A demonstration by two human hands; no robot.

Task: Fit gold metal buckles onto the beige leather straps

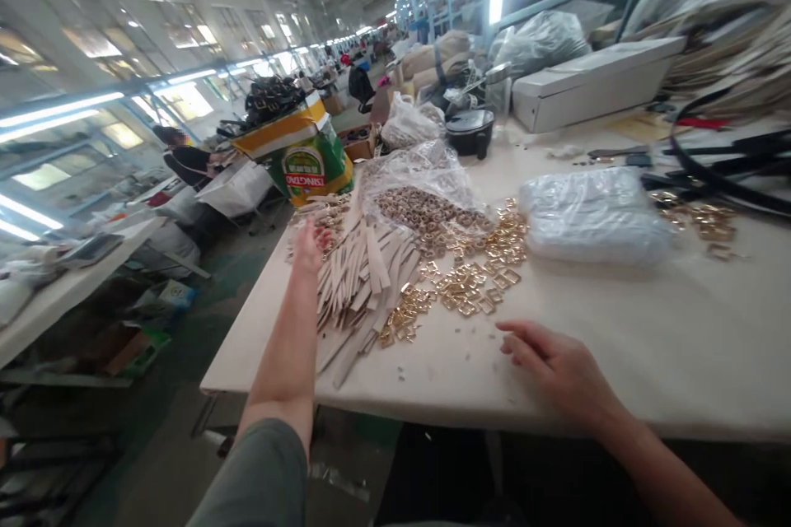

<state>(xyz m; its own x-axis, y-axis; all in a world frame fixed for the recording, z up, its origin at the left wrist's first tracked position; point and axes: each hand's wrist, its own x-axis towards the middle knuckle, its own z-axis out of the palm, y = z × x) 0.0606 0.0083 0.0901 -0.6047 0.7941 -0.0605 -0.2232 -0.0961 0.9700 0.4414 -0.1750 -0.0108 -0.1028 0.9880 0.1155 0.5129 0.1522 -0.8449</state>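
My left hand (311, 242) is stretched out to the far left of the table, over a heap of small beige pieces (329, 212). Its fingers are loosely bent and apart, with nothing visible in them. Beside it lies a fanned pile of pale flat strips (358, 272). My right hand (549, 358) hovers low near the front edge, index finger stretched out and the others loosely curled, holding nothing I can see. Closest to it are gold rectangular buckles (466, 288), spread loosely in front of beige rolled loops (420, 214) under a clear plastic bag (426, 173).
A white plastic-wrapped bundle (593, 214) lies right of the buckles. Behind stand a black container (470, 132) and a long white box (593, 82). Black straps (741, 165) lie far right. A green-and-yellow carton (309, 156) stands beyond the table's left edge; a person (185, 160) sits farther off.
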